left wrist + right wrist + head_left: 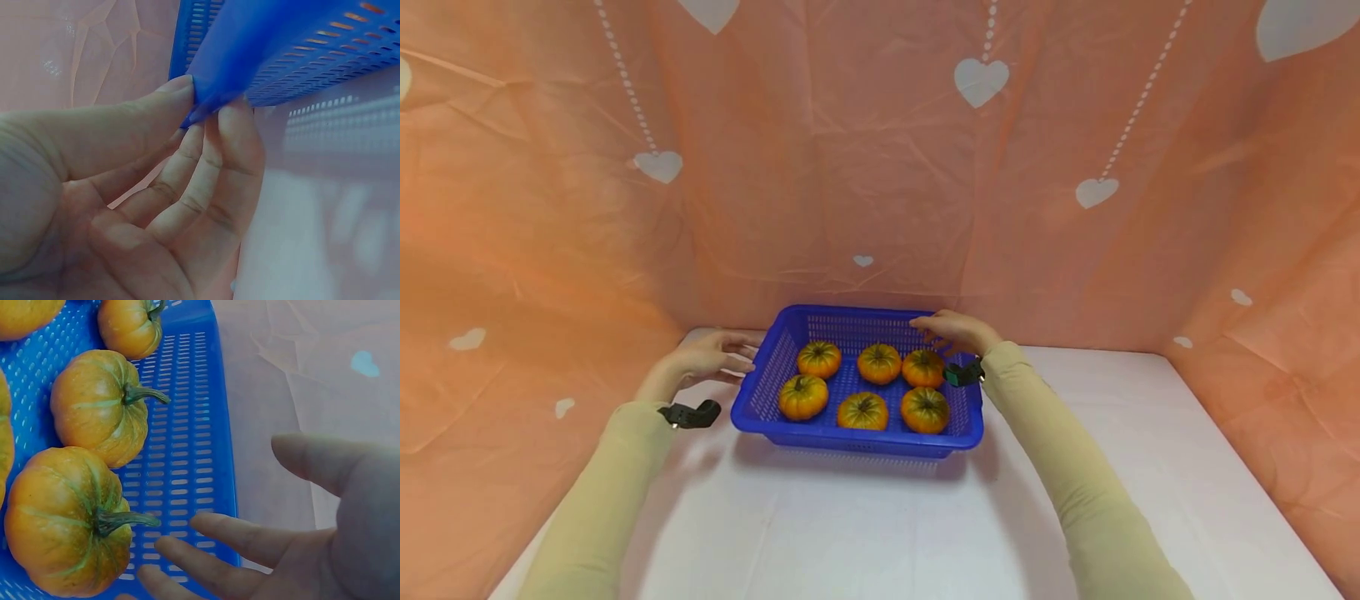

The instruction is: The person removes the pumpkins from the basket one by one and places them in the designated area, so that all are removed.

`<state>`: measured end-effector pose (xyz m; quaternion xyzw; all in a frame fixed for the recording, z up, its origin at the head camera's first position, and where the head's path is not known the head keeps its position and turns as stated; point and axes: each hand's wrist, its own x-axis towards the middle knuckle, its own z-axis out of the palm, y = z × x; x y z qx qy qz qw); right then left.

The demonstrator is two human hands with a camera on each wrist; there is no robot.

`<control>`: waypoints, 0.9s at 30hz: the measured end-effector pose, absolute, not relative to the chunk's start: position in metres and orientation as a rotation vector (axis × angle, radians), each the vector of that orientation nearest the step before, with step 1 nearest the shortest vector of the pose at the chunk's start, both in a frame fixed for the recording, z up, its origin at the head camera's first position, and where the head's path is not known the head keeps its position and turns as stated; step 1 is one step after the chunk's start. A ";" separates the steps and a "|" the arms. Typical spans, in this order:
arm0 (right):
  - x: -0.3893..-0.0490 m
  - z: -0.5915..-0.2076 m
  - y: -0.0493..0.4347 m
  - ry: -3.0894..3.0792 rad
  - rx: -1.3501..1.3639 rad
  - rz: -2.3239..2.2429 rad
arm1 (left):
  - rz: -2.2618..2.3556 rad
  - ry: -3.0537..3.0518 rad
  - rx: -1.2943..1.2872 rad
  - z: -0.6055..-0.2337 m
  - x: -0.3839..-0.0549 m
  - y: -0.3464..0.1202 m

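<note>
A blue perforated plastic basket [863,440] stands on the white table with several small orange pumpkins [879,363] in it. My left hand [711,354] is at the basket's left end. In the left wrist view its thumb lies on one side of the basket's rim [234,56] and its fingers on the other, pinching it. Over the far right part of the basket, my right hand [958,330] has its fingers spread and holds nothing. Its fingertips hang close to the stem of a pumpkin [69,525] at the basket's right end.
White cloth covers the table [820,517]. Close behind the basket hangs an orange curtain [880,192] with white hearts, which also encloses the left and right sides. Dark straps with small devices [692,414] are worn on both wrists.
</note>
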<state>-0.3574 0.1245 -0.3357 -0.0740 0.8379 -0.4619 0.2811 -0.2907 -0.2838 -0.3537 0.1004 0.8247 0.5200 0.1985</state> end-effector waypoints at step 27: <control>-0.361 -0.351 0.113 2.184 -0.142 -1.174 | 1.469 2.307 0.249 -0.355 -0.292 -0.284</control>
